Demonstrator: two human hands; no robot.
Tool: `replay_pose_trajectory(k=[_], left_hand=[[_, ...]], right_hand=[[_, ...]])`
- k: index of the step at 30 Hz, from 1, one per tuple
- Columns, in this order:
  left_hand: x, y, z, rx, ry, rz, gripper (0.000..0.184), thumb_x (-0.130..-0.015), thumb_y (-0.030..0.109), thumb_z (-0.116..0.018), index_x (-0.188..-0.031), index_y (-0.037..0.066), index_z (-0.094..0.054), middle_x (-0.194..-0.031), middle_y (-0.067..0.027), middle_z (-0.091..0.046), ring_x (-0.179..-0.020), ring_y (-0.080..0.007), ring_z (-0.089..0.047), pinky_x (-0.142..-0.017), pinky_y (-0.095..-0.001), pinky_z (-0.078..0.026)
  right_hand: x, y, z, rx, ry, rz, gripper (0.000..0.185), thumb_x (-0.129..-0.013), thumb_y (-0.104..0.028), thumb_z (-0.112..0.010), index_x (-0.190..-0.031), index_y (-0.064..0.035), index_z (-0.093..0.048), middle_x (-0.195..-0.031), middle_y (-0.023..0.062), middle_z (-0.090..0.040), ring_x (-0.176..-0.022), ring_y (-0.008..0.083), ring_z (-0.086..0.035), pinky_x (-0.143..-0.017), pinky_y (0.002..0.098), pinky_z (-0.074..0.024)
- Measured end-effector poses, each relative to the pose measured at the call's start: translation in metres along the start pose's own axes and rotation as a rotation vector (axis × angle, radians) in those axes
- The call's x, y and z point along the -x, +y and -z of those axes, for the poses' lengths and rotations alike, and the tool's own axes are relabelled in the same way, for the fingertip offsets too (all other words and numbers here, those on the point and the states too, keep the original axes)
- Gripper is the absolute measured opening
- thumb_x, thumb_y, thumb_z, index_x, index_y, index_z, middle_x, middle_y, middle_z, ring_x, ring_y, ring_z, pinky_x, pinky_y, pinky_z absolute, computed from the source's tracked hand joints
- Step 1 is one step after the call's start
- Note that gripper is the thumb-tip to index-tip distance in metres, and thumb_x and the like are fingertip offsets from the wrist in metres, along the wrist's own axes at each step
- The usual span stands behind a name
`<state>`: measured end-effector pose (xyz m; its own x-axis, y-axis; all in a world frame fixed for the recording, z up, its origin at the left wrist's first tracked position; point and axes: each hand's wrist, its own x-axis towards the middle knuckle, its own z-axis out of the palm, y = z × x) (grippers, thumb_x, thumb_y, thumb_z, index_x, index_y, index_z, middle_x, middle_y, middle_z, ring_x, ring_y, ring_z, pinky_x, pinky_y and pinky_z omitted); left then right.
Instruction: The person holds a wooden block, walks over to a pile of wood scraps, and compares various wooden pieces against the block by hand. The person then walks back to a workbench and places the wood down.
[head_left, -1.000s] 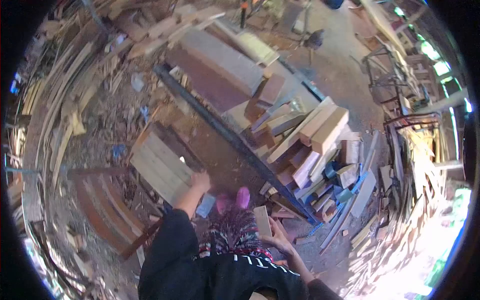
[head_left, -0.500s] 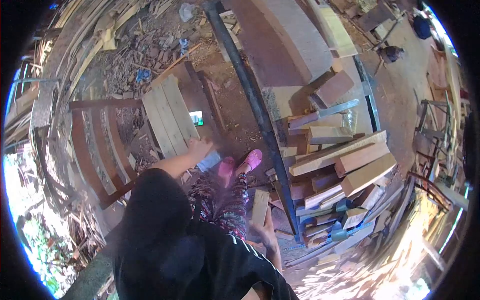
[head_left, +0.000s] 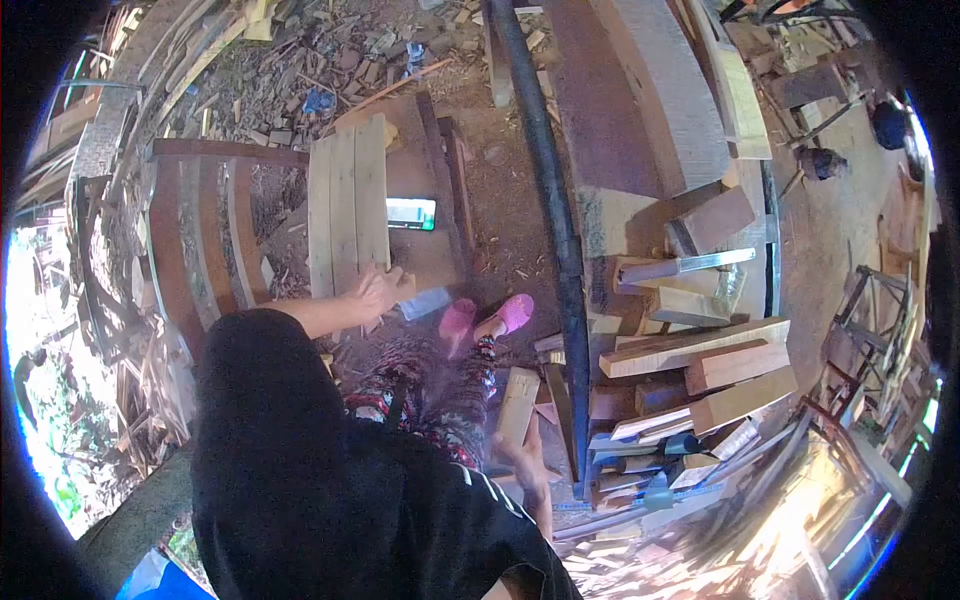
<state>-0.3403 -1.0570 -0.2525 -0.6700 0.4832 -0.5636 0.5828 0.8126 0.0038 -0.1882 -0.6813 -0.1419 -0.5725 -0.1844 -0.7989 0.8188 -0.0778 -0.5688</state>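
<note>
My left hand [head_left: 380, 292] is closed at the near end of several pale wooden slats [head_left: 347, 205] laid side by side. A small tan edge shows at its fingers, too blurred to name. Beside the slats, a phone with a lit screen [head_left: 411, 214] lies on a brown board [head_left: 428, 150]. My right hand [head_left: 522, 457], low beside my right leg, is wrapped round the lower part of a pale wooden block [head_left: 517, 405]. The block's upper end points away from me. Part of the right-hand fingers is hidden.
A slatted brown wooden frame [head_left: 222, 160] stands left. Right of my pink shoes [head_left: 515, 312] runs a dark beam [head_left: 560, 235], beside a bench with stacked wood blocks [head_left: 740, 365] and a chisel-like tool [head_left: 700, 262]. Wood scraps [head_left: 350, 65] cover the ground ahead.
The view has shifted, so the bench and slats sit differently. My left hand stays by the slats' near end, its fingers now more curled. The right hand keeps the wooden block.
</note>
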Motion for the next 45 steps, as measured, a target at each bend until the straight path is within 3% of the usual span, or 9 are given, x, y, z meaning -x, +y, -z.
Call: replay_pose_trajectory(k=[2,5,15,29,32,36,39,41,45], left_hand=[[-0.002,-0.006,-0.008,0.097,-0.087,0.043,0.037,-0.082,0.013,-0.054,-0.118,0.008,-0.054,-0.094,-0.0153,-0.056,-0.082,-0.0356,-0.06,-0.074,-0.048,-0.045],[0.008,-0.009,0.006,0.126,0.095,0.037,0.044,-0.078,0.014,-0.059,-0.121,0.008,-0.051,-0.095,-0.0161,-0.055,-0.081,-0.0352,-0.06,-0.075,-0.0474,-0.044],[0.025,-0.007,0.027,0.158,0.132,0.076,0.051,-0.077,0.016,-0.061,-0.126,0.007,-0.048,-0.098,-0.0149,-0.053,-0.077,-0.0326,-0.059,-0.072,-0.0452,-0.043],[0.017,0.001,0.008,0.207,0.217,0.138,0.041,-0.078,0.013,-0.061,-0.118,0.006,-0.053,-0.094,-0.0157,-0.053,-0.072,-0.0322,-0.059,-0.066,-0.0439,-0.044],[0.015,0.002,0.002,0.228,0.133,0.152,0.057,-0.075,0.02,-0.067,-0.127,0.006,-0.048,-0.1,-0.0164,-0.052,-0.079,-0.0349,-0.058,-0.072,-0.0467,-0.045],[0.012,0.005,0.007,0.236,0.092,0.148,0.058,-0.076,0.02,-0.067,-0.129,0.007,-0.046,-0.1,-0.0162,-0.052,-0.081,-0.036,-0.059,-0.074,-0.0474,-0.045],[0.003,0.016,0.003,0.187,0.245,0.135,0.041,-0.079,0.009,-0.057,-0.12,0.005,-0.052,-0.093,-0.0161,-0.054,-0.073,-0.032,-0.061,-0.067,-0.0445,-0.046],[-0.013,0.023,-0.008,0.133,0.26,0.148,0.039,-0.08,0.01,-0.056,-0.118,0.003,-0.053,-0.093,-0.0156,-0.055,-0.075,-0.031,-0.062,-0.065,-0.0462,-0.047],[-0.051,0.029,-0.037,0.176,0.287,0.122,0.038,-0.083,0.015,-0.053,-0.12,0.009,-0.057,-0.094,-0.0141,-0.061,-0.077,-0.0316,-0.064,-0.066,-0.0476,-0.048]], right_hand=[[-0.002,0.005,-0.002,-0.033,-0.01,0.039,0.084,-0.078,-0.016,-0.073,-0.147,-0.0068,-0.027,-0.123,0.0089,-0.053,-0.104,0.019,-0.056,-0.085,0.0328,-0.0488],[-0.004,0.011,-0.003,-0.033,0.005,-0.014,0.085,-0.078,-0.017,-0.073,-0.148,-0.0063,-0.026,-0.124,0.0088,-0.052,-0.106,0.0199,-0.056,-0.086,0.0333,-0.0486],[-0.017,0.012,-0.012,0.048,-0.024,0.058,0.088,-0.079,-0.02,-0.074,-0.15,-0.0076,-0.024,-0.125,0.0076,-0.051,-0.106,0.0177,-0.054,-0.083,0.0329,-0.0496],[-0.034,0.019,-0.007,0.047,-0.078,-0.051,0.101,-0.073,-0.023,-0.079,-0.152,-0.0057,-0.018,-0.145,0.0152,-0.037,-0.13,0.0263,-0.04,-0.107,0.0389,-0.034],[-0.038,0.04,0.005,0.058,-0.055,-0.011,0.076,-0.079,-0.014,-0.073,-0.143,-0.0064,-0.033,-0.125,0.0079,-0.055,-0.111,0.0189,-0.056,-0.091,0.0337,-0.0469],[-0.039,0.034,0.006,0.084,-0.028,0.002,0.073,-0.079,-0.015,-0.074,-0.14,-0.0064,-0.036,-0.123,0.0072,-0.056,-0.108,0.0183,-0.057,-0.09,0.0336,-0.0476],[-0.041,0.039,0.012,0.133,-0.038,0.039,0.08,-0.077,-0.013,-0.075,-0.144,-0.0068,-0.032,-0.125,0.0067,-0.054,-0.109,0.0174,-0.056,-0.089,0.0336,-0.0481],[-0.034,0.014,0.004,0.052,-0.088,-0.057,0.106,-0.072,-0.025,-0.083,-0.152,-0.0047,-0.016,-0.147,0.0169,-0.034,-0.133,0.0273,-0.037,-0.109,0.0394,-0.0329],[-0.014,-0.056,-0.013,0.059,-0.114,0.077,0.11,-0.07,-0.025,-0.085,-0.153,-0.0078,-0.015,-0.148,0.0174,-0.034,-0.135,0.0254,-0.035,-0.11,0.0388,-0.031]])
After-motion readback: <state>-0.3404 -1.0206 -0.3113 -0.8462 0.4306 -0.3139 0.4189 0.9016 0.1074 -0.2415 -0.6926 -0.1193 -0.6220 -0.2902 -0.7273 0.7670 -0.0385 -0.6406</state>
